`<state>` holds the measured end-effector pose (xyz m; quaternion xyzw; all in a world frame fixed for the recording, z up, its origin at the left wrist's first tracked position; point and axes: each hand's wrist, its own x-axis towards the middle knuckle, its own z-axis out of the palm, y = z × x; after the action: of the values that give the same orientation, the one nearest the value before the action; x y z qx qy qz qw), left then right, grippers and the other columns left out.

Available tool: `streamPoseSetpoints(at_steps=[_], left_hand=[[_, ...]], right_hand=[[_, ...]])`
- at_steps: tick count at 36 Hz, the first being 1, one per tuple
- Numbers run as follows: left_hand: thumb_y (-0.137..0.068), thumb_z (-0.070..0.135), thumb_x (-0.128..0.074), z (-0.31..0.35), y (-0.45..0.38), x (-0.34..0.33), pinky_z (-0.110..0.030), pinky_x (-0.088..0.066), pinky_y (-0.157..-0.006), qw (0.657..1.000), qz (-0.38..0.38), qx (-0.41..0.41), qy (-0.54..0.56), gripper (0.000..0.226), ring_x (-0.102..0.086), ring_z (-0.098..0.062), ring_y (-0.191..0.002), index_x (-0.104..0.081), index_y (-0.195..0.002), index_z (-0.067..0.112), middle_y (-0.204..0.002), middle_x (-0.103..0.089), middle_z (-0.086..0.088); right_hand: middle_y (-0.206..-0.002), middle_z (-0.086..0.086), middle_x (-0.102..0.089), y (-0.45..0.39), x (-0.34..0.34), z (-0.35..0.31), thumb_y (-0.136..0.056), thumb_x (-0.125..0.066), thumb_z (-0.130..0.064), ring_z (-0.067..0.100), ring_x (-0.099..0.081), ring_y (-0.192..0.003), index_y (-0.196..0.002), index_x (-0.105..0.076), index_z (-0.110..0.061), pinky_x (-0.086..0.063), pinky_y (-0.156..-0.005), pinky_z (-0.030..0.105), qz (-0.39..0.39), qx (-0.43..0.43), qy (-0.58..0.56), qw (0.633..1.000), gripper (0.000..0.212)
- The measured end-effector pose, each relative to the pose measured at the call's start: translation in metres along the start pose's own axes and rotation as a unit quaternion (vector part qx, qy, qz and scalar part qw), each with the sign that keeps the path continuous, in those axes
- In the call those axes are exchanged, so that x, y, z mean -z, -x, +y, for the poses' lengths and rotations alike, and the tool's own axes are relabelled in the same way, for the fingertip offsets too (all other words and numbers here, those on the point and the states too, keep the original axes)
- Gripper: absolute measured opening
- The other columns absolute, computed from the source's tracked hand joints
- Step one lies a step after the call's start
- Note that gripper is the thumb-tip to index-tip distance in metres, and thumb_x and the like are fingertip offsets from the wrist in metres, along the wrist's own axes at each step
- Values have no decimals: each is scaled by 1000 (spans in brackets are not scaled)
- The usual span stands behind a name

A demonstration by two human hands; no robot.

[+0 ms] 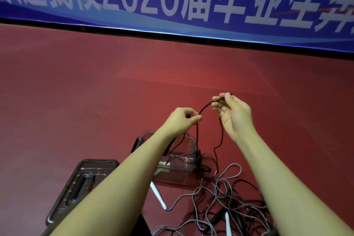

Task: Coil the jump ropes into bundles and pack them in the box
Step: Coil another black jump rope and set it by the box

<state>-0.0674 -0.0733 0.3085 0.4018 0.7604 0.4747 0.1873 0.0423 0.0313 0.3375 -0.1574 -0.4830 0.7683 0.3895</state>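
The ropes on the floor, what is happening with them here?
A person holds a dark jump rope up between both hands: the left hand pinches it and the right hand grips it higher. A tangle of grey and dark ropes lies on the red floor beside the clear box; its lid lies apart.

Clear box (183,159) partly hidden behind left forearm, its contents unclear, rope tangle (220,207) cut off at bottom edge
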Motion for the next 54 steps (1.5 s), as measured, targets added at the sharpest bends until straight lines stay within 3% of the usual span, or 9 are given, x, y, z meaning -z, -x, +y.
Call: streamPoseSetpoints(at_steps=[6,12,16,23,30,36,43,48,54], left_hand=[[-91,28,-61,3,-2,2,-22,-38,-52,997,76,-4,32,21,-47,-6,-50,-66,-74,18,-65,-64,7],[-90,24,-63,11,-4,13,-15,-31,-40,988,123,-7,96,22,-39,-4,-37,-65,-71,16,-45,-54,11],[-95,23,-57,15,-4,15,-16,-29,-41,981,131,-12,141,24,-37,-8,-37,-67,-82,5,-55,-58,4],[-92,9,-54,7,-1,11,-17,-33,-40,998,24,25,55,39,-36,-10,-44,-53,-131,10,-91,-60,-1],[-89,25,-65,2,8,0,-4,-33,-46,997,-47,-12,-53,26,-47,6,-49,-66,-114,17,-87,-62,6],[-89,25,-64,-2,5,4,-11,-34,-57,992,21,-31,-122,13,-52,-3,-67,-71,-86,14,-70,-60,9],[-88,22,-66,7,1,10,-18,-36,-48,995,101,-10,23,14,-41,0,-39,-70,-77,15,-52,-57,13],[-89,19,-65,22,5,16,-16,-32,-39,990,116,-17,81,12,-35,-5,-33,-69,-79,14,-46,-56,14],[-93,20,-59,24,8,22,-18,-35,-44,986,136,-41,88,17,-38,-7,-39,-69,-83,11,-64,-63,6]], right_hand=[[-99,14,-62,-4,10,6,-98,-48,-14,18,-61,-76,-101,-57,-4,-51,-64,25,-8,-19,153,988,13],[-101,4,-62,6,17,29,-86,-66,-18,16,-59,-84,-111,-57,-15,-46,-70,29,-234,-167,537,793,26],[-58,-2,-57,6,10,29,-87,-57,-8,17,-56,-61,-72,-63,-15,-47,-65,32,-164,-90,524,831,18],[-71,5,-63,3,2,25,-97,-45,-9,9,-54,-50,-79,-60,-11,-46,-51,18,-48,3,353,934,24],[-71,8,-61,5,-7,7,-99,-44,-12,9,-54,-49,-83,-56,-5,-44,-50,18,-2,-11,64,998,22],[-81,9,-63,2,-1,5,-98,-48,-14,10,-58,-57,-90,-59,-6,-48,-55,18,-5,-8,37,999,15],[-105,5,-61,6,15,24,-87,-65,-10,13,-60,-82,-120,-56,-7,-51,-67,25,-91,-87,367,922,34],[-110,0,-63,16,8,34,-86,-64,-11,11,-59,-87,-108,-59,-24,-47,-71,22,-237,-137,471,839,26],[-73,3,-63,18,0,40,-86,-65,-13,15,-52,-65,-78,-68,-21,-44,-66,31,-200,-76,465,859,11]])
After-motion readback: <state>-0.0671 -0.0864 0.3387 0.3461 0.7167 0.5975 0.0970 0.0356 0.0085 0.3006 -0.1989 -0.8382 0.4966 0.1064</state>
